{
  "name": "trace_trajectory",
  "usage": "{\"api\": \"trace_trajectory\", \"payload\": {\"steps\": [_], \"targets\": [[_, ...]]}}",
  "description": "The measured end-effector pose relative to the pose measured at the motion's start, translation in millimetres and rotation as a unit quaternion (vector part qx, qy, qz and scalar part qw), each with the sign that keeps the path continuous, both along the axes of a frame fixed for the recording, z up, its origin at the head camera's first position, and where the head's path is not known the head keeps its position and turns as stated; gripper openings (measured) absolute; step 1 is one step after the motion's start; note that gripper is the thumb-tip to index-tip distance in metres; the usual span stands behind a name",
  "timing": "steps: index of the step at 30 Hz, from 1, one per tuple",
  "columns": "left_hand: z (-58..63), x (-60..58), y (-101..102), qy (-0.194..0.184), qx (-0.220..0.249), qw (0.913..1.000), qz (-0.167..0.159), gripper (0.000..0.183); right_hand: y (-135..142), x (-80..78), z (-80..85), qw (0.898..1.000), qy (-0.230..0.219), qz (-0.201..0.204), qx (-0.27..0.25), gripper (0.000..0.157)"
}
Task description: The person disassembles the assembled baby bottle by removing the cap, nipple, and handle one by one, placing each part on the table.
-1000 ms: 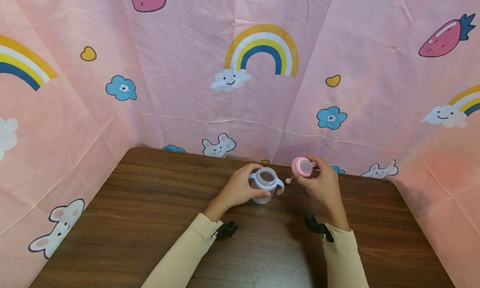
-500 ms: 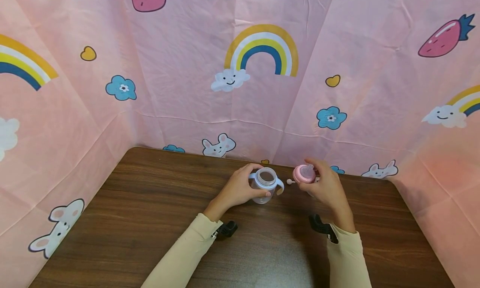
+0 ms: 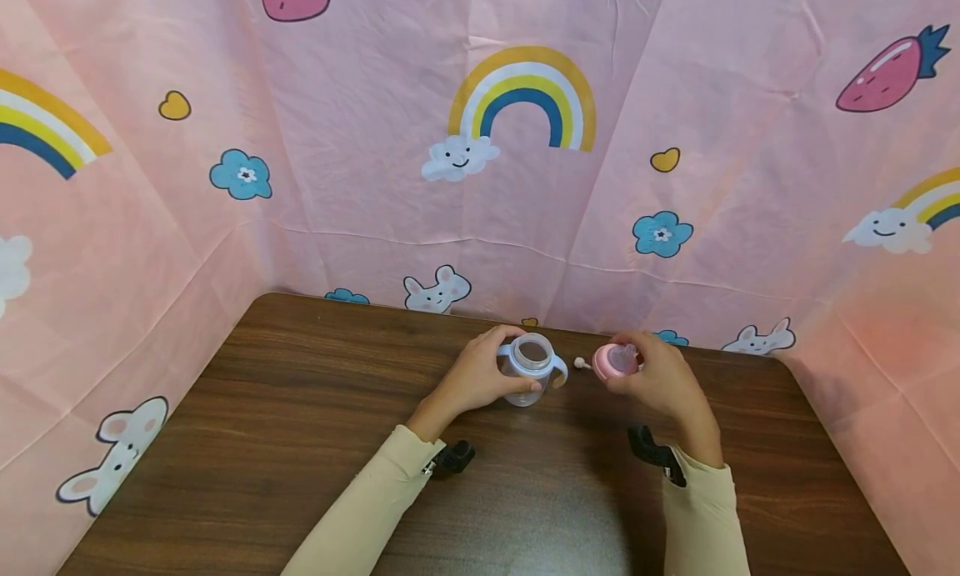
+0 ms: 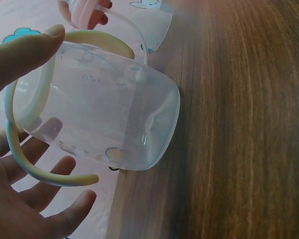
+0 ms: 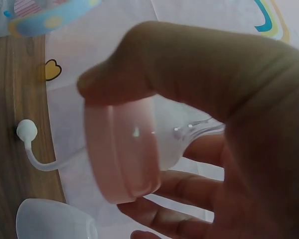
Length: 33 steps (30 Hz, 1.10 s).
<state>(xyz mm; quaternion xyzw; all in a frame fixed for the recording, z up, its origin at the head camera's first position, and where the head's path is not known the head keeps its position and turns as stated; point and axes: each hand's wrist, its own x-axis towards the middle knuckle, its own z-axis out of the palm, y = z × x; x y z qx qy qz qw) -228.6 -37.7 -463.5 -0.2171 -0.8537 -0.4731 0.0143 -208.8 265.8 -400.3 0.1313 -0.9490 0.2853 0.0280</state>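
My left hand grips a clear baby bottle with thumb and fingers around its upper part. The bottle is upright, its round mouth uncovered, and pale blue handles stick out at its sides. To its right, my right hand holds a pink bottle collar with a clear nipple set in it. From the collar's underside hangs a thin straw ending in a white ball. In the right wrist view the thumb lies on one side of the collar and fingers on the other.
A translucent cap stands on the table close to my right hand, mostly hidden by it in the head view. The brown wooden table ends at a pink printed cloth at the back and sides.
My right hand has moved right and lower toward the table with the pink collar, nipple and straw. The left hand and the bottle have stayed in place.
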Motion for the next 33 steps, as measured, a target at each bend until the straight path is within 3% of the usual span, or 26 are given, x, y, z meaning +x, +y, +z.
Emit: {"api": "trace_trajectory", "payload": {"steps": [18,33], "targets": [[1.3,0.1,0,0.002,-0.001,1.0000,0.005,0.082,-8,-2.6,-8.9,0.998,-0.050,0.019,0.025,0.061],[-0.5,-0.4,-1,0.006,-0.005,1.0000,0.001,0.082,-23,-10.0,-25.4,0.996,-0.042,0.014,0.080,0.059]]}}
